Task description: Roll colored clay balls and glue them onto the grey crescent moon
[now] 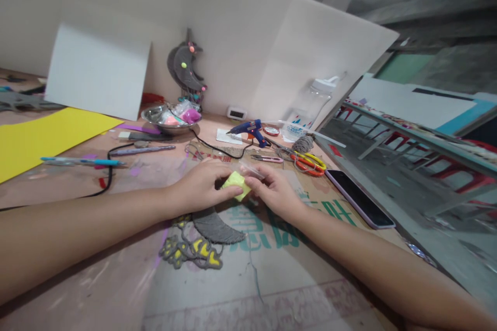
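From far away, I watched the two hands come close together over the middle of the tabletop (128, 289). The left hand (212, 184) and the right hand (274, 188) were both closed on a yellow lump (237, 186), one at each side. It looked like soft clay, so I guess two hands held it steady better than one. A bit of clear plastic (252, 169) stuck out by the right fingers; maybe it was a wrapper.

The lump was up above the cardboard (310, 289), which probably saved the tabletop from mess. Just below the left hand lay a gray moon (219, 227), touching or nearly touching a curly gray piece (194, 250) with yellow spots. I think they lay there to be easy to reach.

The glue gun (248, 127) was farther back, its tip over a white card (229, 136), perhaps to catch drips.
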A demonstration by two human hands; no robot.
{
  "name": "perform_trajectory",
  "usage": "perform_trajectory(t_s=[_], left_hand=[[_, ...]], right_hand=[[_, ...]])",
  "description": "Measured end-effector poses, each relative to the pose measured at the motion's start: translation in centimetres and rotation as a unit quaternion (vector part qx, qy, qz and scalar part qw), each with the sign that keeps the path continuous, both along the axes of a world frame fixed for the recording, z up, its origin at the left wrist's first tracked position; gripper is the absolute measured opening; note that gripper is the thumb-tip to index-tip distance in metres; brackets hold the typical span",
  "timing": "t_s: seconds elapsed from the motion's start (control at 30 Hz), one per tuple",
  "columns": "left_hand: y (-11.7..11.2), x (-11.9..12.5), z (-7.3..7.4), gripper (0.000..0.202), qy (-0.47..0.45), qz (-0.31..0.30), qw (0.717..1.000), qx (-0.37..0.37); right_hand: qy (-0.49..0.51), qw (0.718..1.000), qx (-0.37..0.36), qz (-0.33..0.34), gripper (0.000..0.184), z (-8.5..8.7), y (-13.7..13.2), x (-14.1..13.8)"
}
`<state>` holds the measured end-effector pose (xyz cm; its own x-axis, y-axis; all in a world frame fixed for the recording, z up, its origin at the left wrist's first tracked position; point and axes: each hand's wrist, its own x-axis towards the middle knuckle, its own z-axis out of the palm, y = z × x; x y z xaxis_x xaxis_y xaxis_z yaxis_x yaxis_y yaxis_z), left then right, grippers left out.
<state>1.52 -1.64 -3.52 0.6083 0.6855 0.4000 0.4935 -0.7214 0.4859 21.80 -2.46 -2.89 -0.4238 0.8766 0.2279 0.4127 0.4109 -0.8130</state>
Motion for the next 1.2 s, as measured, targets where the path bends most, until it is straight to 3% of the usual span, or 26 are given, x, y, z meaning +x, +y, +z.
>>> perform_trajectory(t_s=[0.2, 0.37, 0.47, 0.63, 0.97, 1.2], left_hand=[[-0.01, -0.11, 0.10, 0.029, -0.011, -0.007, 1.000, -0.002], [-0.07, -0.23, 0.14, 0.024, -0.071, 0.021, 0.996, -0.043], [-0.03, -0.23, -0.10, 0.023, -0.083, 0.031, 0.996, -0.028], [0.13, -0.24, -0.35, 0.024, -0.076, 0.020, 0.997, 0.019], [0.15, -0.21, -0.12, 0.028, -0.040, 0.006, 0.999, -0.001], [0.13, -0.02, -0.31, 0.036, 0.002, -0.004, 1.000, 0.028]], right_hand=[[-0.060, 0.995, 0.084, -0.008, 0.021, 0.46, -0.04, -0.05], [-0.080, 0.994, 0.072, 0.004, 0.025, 0.25, -0.09, -0.02], [-0.089, 0.993, 0.079, 0.019, 0.025, 0.23, -0.07, -0.02], [-0.054, 0.996, 0.064, 0.022, 0.017, 0.13, 0.03, -0.08], [-0.047, 0.994, 0.094, 0.016, 0.015, 0.06, -0.17, -0.10], [-0.021, 0.998, 0.063, -0.002, 0.014, -0.43, 0.09, 0.04]])
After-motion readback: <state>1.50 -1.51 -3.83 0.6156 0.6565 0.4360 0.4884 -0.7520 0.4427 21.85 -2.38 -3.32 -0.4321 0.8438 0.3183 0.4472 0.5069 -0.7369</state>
